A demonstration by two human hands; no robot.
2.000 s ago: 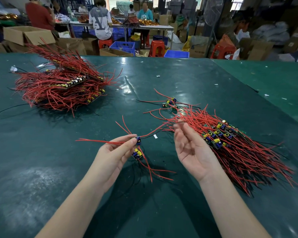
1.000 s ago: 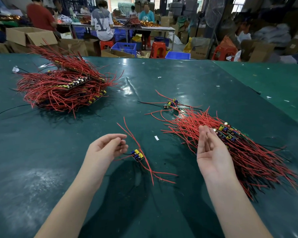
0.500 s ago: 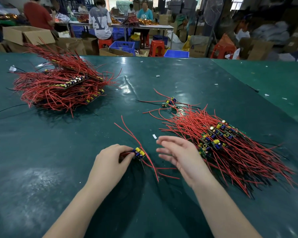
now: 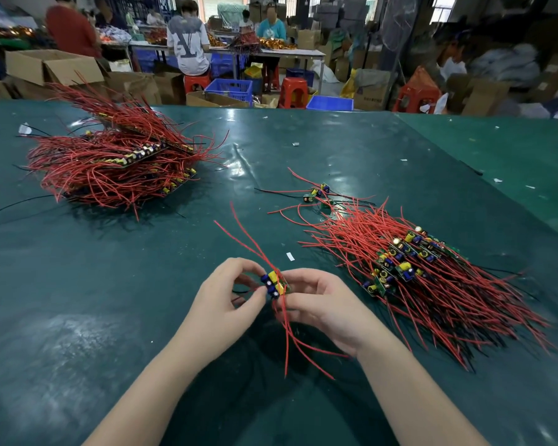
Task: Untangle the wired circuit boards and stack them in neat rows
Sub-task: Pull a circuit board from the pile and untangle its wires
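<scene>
Red leads everywhere. Small circuit board [image 4: 275,284] with blue and yellow caps is held up between both hands just above the green table [image 4: 78,284], near centre front. Left hand [image 4: 221,302] pinches its left end — thumb and forefinger curled in on it. Right hand [image 4: 322,304] holds the right edge with curled fingers; board's red wires [image 4: 287,336] hang down past that palm, others stick up and away. Right pile [image 4: 416,272] of boards lies just beside the right hand, wires fanned toward the near right. A couple of loose boards [image 4: 318,193] sit at its far end. Left stack [image 4: 116,162] is well apart at far left — boards layered, wires splayed. People at benches and cardboard boxes [image 4: 50,66] behind the table.
</scene>
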